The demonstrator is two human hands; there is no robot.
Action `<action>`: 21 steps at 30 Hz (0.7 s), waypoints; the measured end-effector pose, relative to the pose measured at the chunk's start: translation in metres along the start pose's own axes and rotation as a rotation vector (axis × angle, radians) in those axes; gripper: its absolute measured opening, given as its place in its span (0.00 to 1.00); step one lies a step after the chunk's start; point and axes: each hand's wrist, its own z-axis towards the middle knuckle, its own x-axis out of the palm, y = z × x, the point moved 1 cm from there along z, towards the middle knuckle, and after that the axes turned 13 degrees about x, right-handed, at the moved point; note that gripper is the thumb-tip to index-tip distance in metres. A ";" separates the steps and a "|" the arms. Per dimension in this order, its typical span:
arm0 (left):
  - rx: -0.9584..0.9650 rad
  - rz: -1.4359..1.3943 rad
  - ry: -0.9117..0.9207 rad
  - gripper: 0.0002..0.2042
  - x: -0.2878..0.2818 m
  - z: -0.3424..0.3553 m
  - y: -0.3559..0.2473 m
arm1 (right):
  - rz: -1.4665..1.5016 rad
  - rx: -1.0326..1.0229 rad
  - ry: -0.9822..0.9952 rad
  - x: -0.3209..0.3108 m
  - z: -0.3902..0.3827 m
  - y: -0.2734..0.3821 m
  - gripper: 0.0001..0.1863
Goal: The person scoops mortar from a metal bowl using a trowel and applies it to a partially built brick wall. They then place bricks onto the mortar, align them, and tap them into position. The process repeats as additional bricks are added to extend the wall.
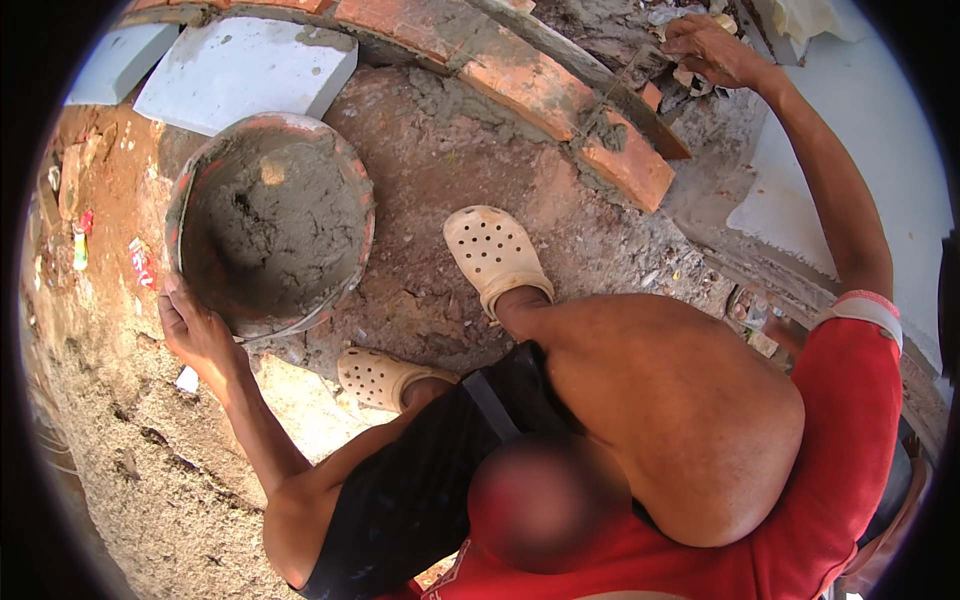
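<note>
Bare ground point(400, 165) carries a bucket point(367, 207) of mortar point(285, 225) beside the near edge of the white block point(250, 65); left hand point(200, 335) grasps the rim. Right hand point(712, 52) curls beyond the brick course point(520, 85); I cannot discern its grasp.

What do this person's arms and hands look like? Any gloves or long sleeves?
No gloves: the left hand and right hand are bare. On the right arm there's a short red cloth sleeve with a pale band near its hem. I can't spot a watch or bracelet. The left arm's sleeve isn't visible.
</note>
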 end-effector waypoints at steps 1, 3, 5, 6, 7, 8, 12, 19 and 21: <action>-0.022 0.024 -0.009 0.23 0.000 0.000 0.001 | -0.040 0.059 0.052 0.001 0.000 0.000 0.18; -0.026 0.032 0.015 0.23 -0.002 0.001 0.002 | -0.063 0.083 0.052 0.004 -0.003 -0.001 0.17; -0.034 0.041 0.021 0.24 -0.005 0.001 0.003 | -0.025 0.013 -0.047 0.003 -0.006 -0.006 0.17; -0.065 0.029 0.014 0.24 -0.005 0.002 0.003 | 0.016 0.062 -0.022 0.005 -0.007 -0.010 0.17; -0.048 0.023 0.015 0.24 -0.004 0.003 0.003 | 0.051 0.119 0.004 0.006 -0.008 -0.015 0.17; -0.064 0.004 0.003 0.24 -0.003 0.003 0.003 | 0.081 0.178 0.030 0.008 -0.009 -0.019 0.17; -0.010 -0.006 0.019 0.23 -0.001 0.001 0.002 | 0.167 0.073 -0.190 0.024 -0.015 -0.013 0.18; -0.051 -0.020 0.022 0.23 -0.002 0.002 0.002 | 0.183 0.260 0.186 0.037 -0.043 0.001 0.21; -0.053 -0.016 0.024 0.23 -0.002 0.003 0.003 | 0.196 0.184 0.037 0.039 -0.051 0.005 0.18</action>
